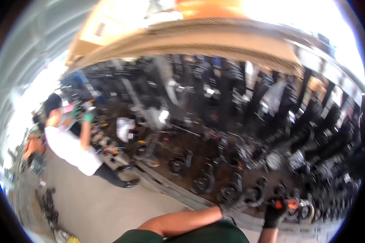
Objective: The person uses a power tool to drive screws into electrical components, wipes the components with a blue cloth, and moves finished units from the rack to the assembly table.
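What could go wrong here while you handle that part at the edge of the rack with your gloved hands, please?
The right hand grips an orange-and-black object right beside the crowded dark metal parts on the rack; a slip could knock a neighbour off the edge. The left hand reaches in among those parts, so a finger might get pinched. A co-worker in a white shirt leans at the same rack and could be hit by anything rolling along it.

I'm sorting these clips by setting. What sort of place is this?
Probably a parts workshop or storeroom: dark metal parts hang in dense rows on a long rack, more round parts lie along its low ledge, and a co-worker sorts pieces nearby.
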A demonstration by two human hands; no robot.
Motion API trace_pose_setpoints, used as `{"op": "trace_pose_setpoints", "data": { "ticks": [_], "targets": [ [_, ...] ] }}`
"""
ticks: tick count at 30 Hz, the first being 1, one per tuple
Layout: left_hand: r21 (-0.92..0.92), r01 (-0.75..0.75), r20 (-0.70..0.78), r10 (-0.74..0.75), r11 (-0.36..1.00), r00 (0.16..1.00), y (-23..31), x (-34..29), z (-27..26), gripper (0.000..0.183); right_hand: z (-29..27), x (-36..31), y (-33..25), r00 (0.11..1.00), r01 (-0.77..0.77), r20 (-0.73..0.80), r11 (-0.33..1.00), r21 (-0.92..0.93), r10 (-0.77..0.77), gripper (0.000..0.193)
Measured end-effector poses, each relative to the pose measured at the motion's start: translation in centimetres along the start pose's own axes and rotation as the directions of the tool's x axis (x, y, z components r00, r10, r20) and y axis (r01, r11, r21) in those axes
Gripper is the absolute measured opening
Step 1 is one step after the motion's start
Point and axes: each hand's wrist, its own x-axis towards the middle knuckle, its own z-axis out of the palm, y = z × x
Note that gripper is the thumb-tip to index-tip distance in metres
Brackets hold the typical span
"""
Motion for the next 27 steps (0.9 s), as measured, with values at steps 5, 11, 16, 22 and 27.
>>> {"op": "trace_pose_setpoints", "data": {
  "ticks": [5,11,16,22,27],
  "targets": [
    [-0.319,0.651,0.294,-0.581,0.689,0.759,-0.5,-1.0,-1.6,0.015,0.3,0.1,1.3,0.998,-0.050,0.029,0.998,0.040,0.049,0.031],
    [0.016,0.661,0.451,-0.595,0.750,0.665,-2.1,2.7,-1.2,0.027,1.6,0.0,-0.6,0.967,0.177,0.208,0.976,-0.130,-0.148,0.042],
    [0.411,0.540,0.207,-0.653,0.734,0.729,-5.8,7.2,-2.8,0.036,1.6,3.0,1.2,0.923,0.365,0.229,0.889,-0.275,-0.309,0.051],
    [0.778,0.250,0.342,-0.723,0.576,0.600,-7.6,10.8,-2.1,0.039,-0.8,5.4,3.9,0.927,0.359,0.283,0.805,-0.472,-0.247,0.053],
    [0.820,0.167,0.389,-0.748,0.547,0.537,-7.9,11.5,-1.7,0.038,-1.0,6.6,4.6,0.887,0.450,0.393,0.639,-0.623,-0.242,0.051]
  ]
}}
